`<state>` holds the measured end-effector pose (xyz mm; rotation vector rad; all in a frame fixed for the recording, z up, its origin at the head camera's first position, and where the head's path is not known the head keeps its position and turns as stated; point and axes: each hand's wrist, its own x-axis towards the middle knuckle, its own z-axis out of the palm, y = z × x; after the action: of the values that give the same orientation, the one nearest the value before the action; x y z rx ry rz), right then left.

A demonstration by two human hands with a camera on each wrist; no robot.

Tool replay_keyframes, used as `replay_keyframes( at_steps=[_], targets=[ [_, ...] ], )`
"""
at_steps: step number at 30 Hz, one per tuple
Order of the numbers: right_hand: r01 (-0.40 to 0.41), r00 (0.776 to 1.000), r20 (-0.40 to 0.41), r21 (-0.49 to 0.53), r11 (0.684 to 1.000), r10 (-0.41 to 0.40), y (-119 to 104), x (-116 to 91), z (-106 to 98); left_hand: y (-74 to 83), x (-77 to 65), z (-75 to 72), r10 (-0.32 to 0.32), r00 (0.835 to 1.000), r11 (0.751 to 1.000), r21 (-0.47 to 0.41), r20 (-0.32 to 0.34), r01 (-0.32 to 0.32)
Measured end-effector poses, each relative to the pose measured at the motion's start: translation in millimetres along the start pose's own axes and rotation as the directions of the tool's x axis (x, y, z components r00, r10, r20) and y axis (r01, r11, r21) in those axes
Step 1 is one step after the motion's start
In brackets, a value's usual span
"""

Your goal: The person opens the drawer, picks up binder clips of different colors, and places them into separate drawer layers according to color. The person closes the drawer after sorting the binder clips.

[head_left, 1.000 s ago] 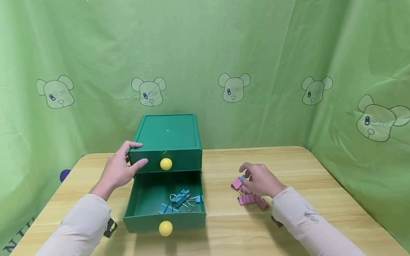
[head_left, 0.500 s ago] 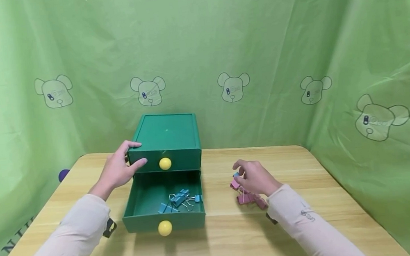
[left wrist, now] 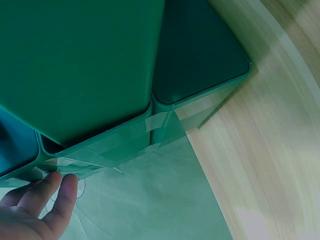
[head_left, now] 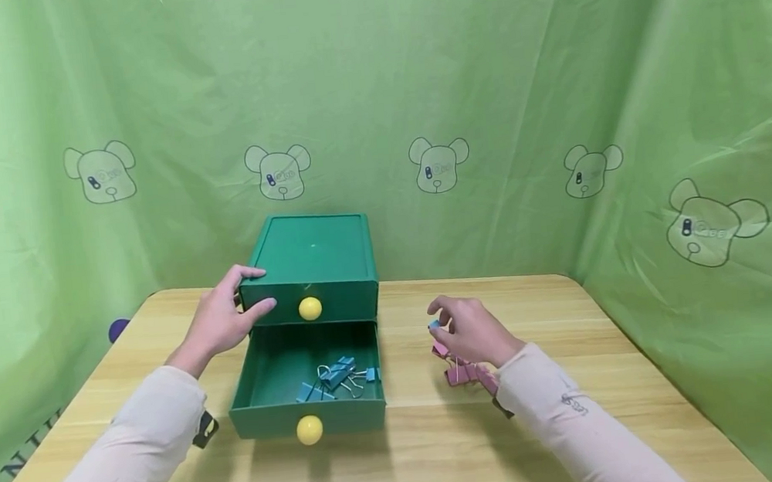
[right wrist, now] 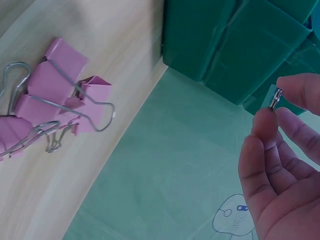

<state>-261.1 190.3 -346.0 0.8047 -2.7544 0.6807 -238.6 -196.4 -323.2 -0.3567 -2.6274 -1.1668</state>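
My left hand (head_left: 222,315) rests on the front left corner of a green two-drawer cabinet (head_left: 313,252), a finger on its top and the thumb against the front. In the left wrist view, its fingers (left wrist: 65,197) lie at a taped green edge. The lower drawer (head_left: 270,419) is pulled out and holds several blue binder clips (head_left: 338,372). My right hand (head_left: 473,329) pinches a small blue binder clip (head_left: 434,325) between thumb and forefinger; in the right wrist view the clip's metal part (right wrist: 275,98) shows. Pink binder clips (head_left: 462,374) lie beneath that hand, which partly hides them.
Yellow round knobs (head_left: 310,308) sit on both drawer fronts. The wooden table (head_left: 414,463) stretches in front of the cabinet and off to both sides. A green curtain (head_left: 357,81) with bear drawings hangs behind and at the sides.
My right hand has moved left and slightly away from me, carrying the small blue clip off the pink pile. The left hand, cabinet and drawer look the same.
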Motion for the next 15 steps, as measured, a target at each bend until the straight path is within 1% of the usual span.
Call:
replay_keyframes(
  at_steps=[8,15],
  targets=[
    [-0.002,1.000,0.005,0.026,1.000,0.002,-9.0,3.4,-1.5,0.4,1.0,-1.0,0.009,1.000,1.000,0.022,-0.011,-0.009],
    [0.016,1.000,-0.003,0.015,1.000,-0.016,-17.6,5.9,-3.7,0.2,0.1,-0.9,0.002,1.000,1.000,0.018,-0.005,-0.002]
  ],
)
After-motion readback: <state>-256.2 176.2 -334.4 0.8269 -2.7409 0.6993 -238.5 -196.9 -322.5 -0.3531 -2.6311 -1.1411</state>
